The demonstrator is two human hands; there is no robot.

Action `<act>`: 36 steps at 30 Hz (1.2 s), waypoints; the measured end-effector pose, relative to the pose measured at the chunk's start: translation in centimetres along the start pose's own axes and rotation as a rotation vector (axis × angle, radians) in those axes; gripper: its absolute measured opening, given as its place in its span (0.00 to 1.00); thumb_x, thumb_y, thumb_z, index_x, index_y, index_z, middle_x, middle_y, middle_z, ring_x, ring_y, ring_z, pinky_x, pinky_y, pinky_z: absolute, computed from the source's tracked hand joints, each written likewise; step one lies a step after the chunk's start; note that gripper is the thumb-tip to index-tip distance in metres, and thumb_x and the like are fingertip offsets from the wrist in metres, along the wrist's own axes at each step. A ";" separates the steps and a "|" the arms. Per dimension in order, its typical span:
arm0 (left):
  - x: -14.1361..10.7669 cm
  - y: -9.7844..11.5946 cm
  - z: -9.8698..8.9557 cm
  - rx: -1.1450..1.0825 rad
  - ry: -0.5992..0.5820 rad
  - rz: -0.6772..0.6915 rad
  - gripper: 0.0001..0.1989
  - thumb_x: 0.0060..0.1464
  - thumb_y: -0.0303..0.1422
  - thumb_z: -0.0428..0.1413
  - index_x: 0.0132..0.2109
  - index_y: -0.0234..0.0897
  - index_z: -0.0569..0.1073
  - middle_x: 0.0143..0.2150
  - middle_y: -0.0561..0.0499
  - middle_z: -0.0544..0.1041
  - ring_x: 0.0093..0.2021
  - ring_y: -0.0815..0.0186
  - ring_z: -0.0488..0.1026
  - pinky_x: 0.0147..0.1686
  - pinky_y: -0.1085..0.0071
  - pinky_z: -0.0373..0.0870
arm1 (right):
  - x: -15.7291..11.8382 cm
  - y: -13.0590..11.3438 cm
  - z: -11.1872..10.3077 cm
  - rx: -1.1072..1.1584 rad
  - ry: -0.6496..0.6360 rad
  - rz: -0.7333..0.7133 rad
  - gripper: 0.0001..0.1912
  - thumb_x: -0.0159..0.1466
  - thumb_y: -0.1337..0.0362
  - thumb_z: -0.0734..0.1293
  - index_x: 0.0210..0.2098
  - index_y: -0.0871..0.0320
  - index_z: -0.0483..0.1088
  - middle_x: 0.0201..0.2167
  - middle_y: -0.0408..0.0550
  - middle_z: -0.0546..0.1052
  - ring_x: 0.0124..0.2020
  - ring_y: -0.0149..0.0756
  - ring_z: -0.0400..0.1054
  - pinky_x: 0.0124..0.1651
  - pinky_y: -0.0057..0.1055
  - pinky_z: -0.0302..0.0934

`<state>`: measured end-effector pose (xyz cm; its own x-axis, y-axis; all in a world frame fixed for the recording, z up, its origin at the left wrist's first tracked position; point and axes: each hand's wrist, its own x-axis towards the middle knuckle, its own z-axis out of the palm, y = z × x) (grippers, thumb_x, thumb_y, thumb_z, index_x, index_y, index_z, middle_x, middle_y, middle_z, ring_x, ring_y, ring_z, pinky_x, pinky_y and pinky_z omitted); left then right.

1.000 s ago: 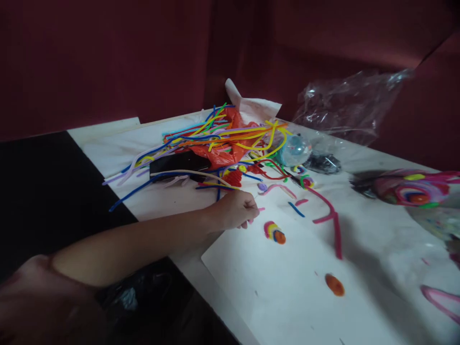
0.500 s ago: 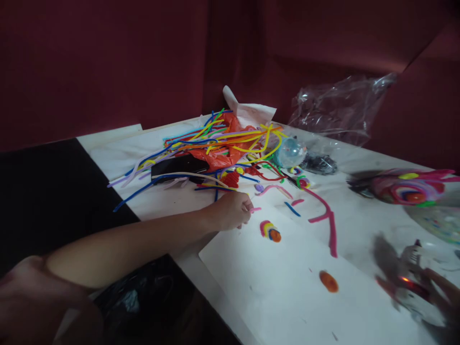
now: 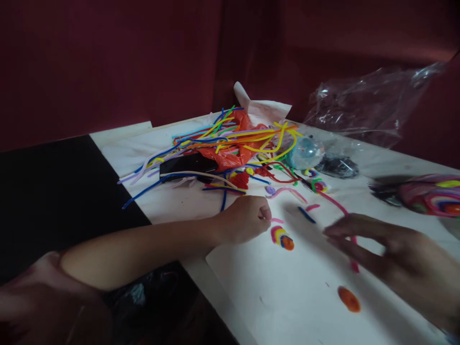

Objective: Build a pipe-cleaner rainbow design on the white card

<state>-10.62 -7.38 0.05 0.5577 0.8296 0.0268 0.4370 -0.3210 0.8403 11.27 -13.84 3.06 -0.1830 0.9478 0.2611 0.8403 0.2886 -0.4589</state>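
My left hand (image 3: 246,219) is closed in a pinch on one end of a short pink pipe cleaner piece (image 3: 276,220), just above the white paper. Right below lies a small arch of pink, yellow and blue pipe cleaner (image 3: 278,235) around an orange oval (image 3: 287,243). My right hand (image 3: 391,258) hovers on the right, slightly blurred. Its thumb and index finger are close at the tips with a gap behind them, and no object shows between them. Beneath it runs a longer pink pipe cleaner (image 3: 334,202). Another orange oval (image 3: 348,299) lies on the paper nearer me.
A heap of coloured pipe cleaners (image 3: 230,139) lies at the back with a red plastic bag (image 3: 235,158) and a black phone-like slab (image 3: 187,165). Right of it stand a clear balloon-like ball (image 3: 307,152) and clear plastic wrap (image 3: 366,108). A colourful pipe cleaner piece (image 3: 431,194) sits far right.
My right hand has come in from the right edge over the paper. The white tool with a glowing orange light has left view. My left hand still pinches the pink piece; the view has shifted.
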 end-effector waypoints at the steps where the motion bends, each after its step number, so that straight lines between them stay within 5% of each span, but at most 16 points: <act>1: -0.1 0.1 0.1 0.007 0.010 0.013 0.03 0.43 0.23 0.49 0.28 0.33 0.66 0.19 0.57 0.66 0.19 0.76 0.63 0.21 0.80 0.58 | 1.1 -0.6 0.8 0.020 -0.082 -0.030 0.21 0.58 0.44 0.57 0.28 0.53 0.72 0.30 0.46 0.72 0.29 0.38 0.66 0.31 0.29 0.62; 6: -0.1 0.2 0.2 -0.003 0.050 0.071 0.03 0.44 0.24 0.49 0.28 0.33 0.66 0.20 0.57 0.67 0.21 0.75 0.63 0.23 0.79 0.58 | 5.2 -1.2 4.2 0.062 -0.319 0.020 0.17 0.54 0.51 0.57 0.30 0.56 0.70 0.24 0.45 0.71 0.24 0.36 0.64 0.24 0.27 0.58; 12: -0.1 -0.1 0.4 -0.038 0.060 0.053 0.03 0.43 0.23 0.50 0.28 0.33 0.65 0.19 0.58 0.66 0.21 0.75 0.63 0.23 0.79 0.57 | 5.9 0.2 4.8 0.163 -0.442 0.028 0.17 0.52 0.51 0.57 0.27 0.58 0.68 0.22 0.45 0.70 0.22 0.34 0.64 0.22 0.25 0.56; 24: -0.4 -1.2 0.7 0.124 0.030 0.070 0.06 0.44 0.25 0.50 0.30 0.33 0.71 0.27 0.52 0.72 0.29 0.72 0.67 0.28 0.78 0.60 | 6.5 1.4 5.6 0.168 -0.448 -0.035 0.18 0.52 0.49 0.59 0.25 0.58 0.68 0.25 0.47 0.71 0.25 0.36 0.65 0.24 0.27 0.59; 36: 0.1 -2.8 1.4 0.419 0.050 0.282 0.11 0.49 0.28 0.46 0.37 0.39 0.73 0.29 0.52 0.71 0.30 0.69 0.66 0.30 0.75 0.60 | 7.0 1.2 5.7 0.006 -0.489 -0.216 0.11 0.56 0.59 0.58 0.28 0.55 0.70 0.31 0.42 0.71 0.30 0.33 0.66 0.32 0.25 0.59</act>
<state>-10.85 -7.06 -3.10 0.6651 0.7016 0.2557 0.5253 -0.6829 0.5077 8.09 -6.14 -0.45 -0.5692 0.8187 -0.0758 0.7546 0.4836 -0.4436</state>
